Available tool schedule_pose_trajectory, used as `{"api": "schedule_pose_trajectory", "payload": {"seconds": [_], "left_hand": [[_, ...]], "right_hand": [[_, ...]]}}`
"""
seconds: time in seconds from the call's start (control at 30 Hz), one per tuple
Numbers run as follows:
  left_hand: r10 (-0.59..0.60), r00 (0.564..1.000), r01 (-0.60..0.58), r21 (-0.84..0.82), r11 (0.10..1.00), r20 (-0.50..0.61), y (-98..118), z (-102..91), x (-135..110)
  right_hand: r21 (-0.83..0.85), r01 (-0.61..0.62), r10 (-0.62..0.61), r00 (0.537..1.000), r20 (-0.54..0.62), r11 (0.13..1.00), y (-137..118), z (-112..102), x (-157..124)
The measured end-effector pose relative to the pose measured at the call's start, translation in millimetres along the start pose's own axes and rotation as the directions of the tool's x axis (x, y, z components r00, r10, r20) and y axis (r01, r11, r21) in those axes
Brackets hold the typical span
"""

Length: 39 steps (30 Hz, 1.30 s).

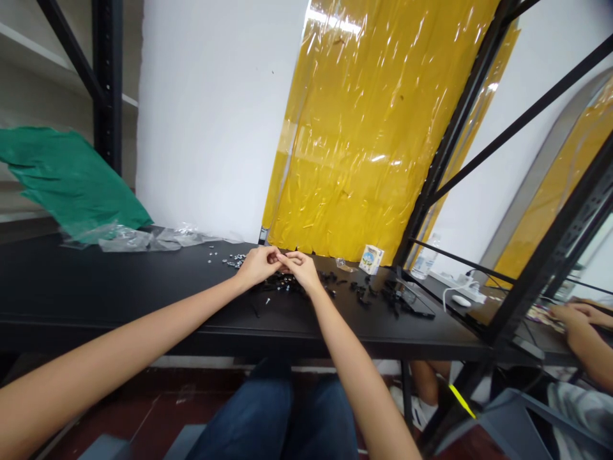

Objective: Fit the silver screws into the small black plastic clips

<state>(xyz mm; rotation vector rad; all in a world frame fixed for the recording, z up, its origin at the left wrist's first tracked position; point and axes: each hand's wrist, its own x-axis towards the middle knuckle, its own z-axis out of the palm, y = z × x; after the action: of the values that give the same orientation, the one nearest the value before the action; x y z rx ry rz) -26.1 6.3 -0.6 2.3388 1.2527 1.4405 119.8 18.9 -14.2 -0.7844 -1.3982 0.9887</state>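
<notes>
My left hand (pixel 258 264) and my right hand (pixel 300 267) meet fingertip to fingertip above the black table (pixel 143 287). Both are closed in a pinch; whatever they grip is too small and too covered by the fingers to name. Beneath them lies a heap of small black parts (pixel 287 281) mixed with bits of metal. Just left of my left hand is a scatter of small silver pieces (pixel 234 259) that look like screws or nuts. One loose screw (pixel 268 301) lies in front of the heap.
More black parts (pixel 363 292) lie to the right, near a small white box (pixel 371 259) and a dark phone-like slab (pixel 414 300). Clear plastic bags (pixel 138 239) and a green sheet (pixel 71 182) are at the left. Beyond a black rack post (pixel 522 268), a co-worker's hands (pixel 575 314) are at work.
</notes>
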Motion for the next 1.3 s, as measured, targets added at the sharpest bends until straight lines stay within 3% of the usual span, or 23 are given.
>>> {"api": "schedule_pose_trajectory", "payload": {"seconds": [0.13,0.3,0.47,0.6,0.87,1.07,1.3], "left_hand": [[0.025,1.0,-0.025,-0.084,0.996,-0.006,-0.2,2.9,-0.1],[-0.034,0.996,0.019,-0.195,0.981,-0.076,-9.7,5.8,4.7],[-0.019,1.0,0.015,-0.305,0.952,-0.009,-10.3,5.8,6.3],[-0.052,0.999,0.053,-0.34,0.939,0.013,-6.5,5.1,6.0],[-0.092,0.995,0.098,-0.238,0.966,0.036,-14.5,10.6,6.6],[0.04,0.999,-0.04,-0.002,0.999,0.035,-6.5,9.0,1.2],[0.163,0.984,-0.17,0.111,0.979,0.07,-2.6,8.8,-2.8]], "right_hand": [[-0.071,0.033,-0.034,0.999,-0.015,0.997,-0.5,-2.2,1.0],[0.072,-0.032,0.03,0.999,0.032,0.997,-2.2,-1.2,1.2],[0.156,-0.094,0.073,0.989,0.132,0.983,-2.0,-2.8,-0.7],[0.203,-0.145,0.117,0.983,0.143,0.968,-3.6,-5.1,-1.2],[0.199,-0.142,0.117,0.985,0.129,0.97,-0.5,-9.5,0.6],[0.171,-0.184,0.158,0.975,0.153,0.968,-3.3,-9.8,-3.5],[0.202,-0.212,0.182,0.971,0.154,0.956,-8.4,-9.5,-7.2]]}}
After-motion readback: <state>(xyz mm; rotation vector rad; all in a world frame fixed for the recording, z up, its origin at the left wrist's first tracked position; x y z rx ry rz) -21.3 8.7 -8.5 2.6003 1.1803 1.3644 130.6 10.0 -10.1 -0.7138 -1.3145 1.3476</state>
